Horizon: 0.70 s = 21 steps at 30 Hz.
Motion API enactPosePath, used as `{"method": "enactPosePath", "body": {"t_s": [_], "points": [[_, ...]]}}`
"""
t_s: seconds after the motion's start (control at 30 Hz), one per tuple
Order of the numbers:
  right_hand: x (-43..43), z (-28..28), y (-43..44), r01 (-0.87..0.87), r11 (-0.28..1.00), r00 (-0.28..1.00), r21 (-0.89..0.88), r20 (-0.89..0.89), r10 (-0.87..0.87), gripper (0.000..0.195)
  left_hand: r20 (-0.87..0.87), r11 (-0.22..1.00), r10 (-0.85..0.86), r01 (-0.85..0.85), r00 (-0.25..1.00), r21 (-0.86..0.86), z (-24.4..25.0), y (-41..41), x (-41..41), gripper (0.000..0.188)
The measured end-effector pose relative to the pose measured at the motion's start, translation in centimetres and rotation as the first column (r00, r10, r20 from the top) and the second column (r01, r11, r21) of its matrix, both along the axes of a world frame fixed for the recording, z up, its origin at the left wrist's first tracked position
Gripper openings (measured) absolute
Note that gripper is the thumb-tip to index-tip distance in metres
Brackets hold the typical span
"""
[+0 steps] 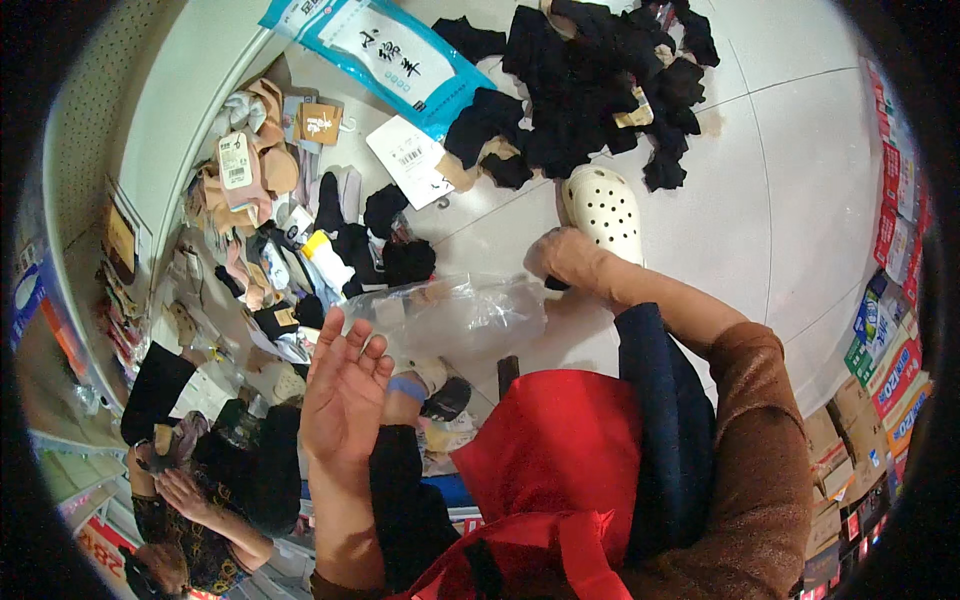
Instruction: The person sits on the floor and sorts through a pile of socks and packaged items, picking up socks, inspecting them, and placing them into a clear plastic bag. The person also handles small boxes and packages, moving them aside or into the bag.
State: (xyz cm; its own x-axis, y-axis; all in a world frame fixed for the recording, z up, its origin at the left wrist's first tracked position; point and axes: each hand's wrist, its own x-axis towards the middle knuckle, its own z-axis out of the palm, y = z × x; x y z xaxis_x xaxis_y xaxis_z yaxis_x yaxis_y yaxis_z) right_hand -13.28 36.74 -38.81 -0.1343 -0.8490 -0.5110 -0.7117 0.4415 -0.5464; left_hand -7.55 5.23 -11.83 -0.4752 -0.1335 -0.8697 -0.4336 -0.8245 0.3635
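My left hand [346,409] is raised with its palm up and fingers extended, holding nothing. In front of its fingertips a clear plastic bag [472,311] spreads above the floor. My right hand [568,257] is curled at the bag's right end, beside the toe of a cream perforated clog [606,214]. A small black thing [556,283] shows just under that hand; its fingers are turned away, so I cannot tell what they grip. Past the clog lies a heap of black socks [570,97]. A white tag card [409,161] lies at the heap's left edge.
A blue-and-white package [390,64] bearing writing lies on the tiled floor. Mixed socks [255,172] are piled along the shelf base [225,82]. Another person [202,480] works at the left, handling small items. Cardboard boxes [847,420] and packaged goods line the right side.
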Motion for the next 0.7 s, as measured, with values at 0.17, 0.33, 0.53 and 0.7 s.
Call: {"method": "enactPosePath", "body": {"t_s": [0.17, 0.33, 0.53, 0.7], "points": [[-1.4, 4.1, 0.8, -0.130, 0.985, 0.979, -0.110, -0.170, 0.110, 0.031, -0.045, 1.000, -0.024, 0.024, 0.999, 0.016, 0.3, -0.4, 0.4, 0.035], [-1.6, 6.9, -0.4, -0.299, 0.918, 0.953, 0.261, 0.040, 0.299, 0.032, -0.031, 0.999, -0.026, 0.026, 0.999, 0.019, 0.0, -0.4, 0.4, 0.033], [-5.7, 5.1, -0.6, 0.602, 0.790, 0.277, 0.119, 0.897, -0.345, 0.036, -0.009, 0.999, -0.037, 0.037, 0.999, 0.012, 0.3, 0.1, 0.0, 0.032], [-8.4, 6.5, -1.1, 0.698, 0.545, -0.375, 0.464, 0.886, -0.274, 0.042, 0.005, 1.000, -0.011, 0.011, 1.000, 0.008, 0.0, 0.2, 0.3, 0.037]]}}
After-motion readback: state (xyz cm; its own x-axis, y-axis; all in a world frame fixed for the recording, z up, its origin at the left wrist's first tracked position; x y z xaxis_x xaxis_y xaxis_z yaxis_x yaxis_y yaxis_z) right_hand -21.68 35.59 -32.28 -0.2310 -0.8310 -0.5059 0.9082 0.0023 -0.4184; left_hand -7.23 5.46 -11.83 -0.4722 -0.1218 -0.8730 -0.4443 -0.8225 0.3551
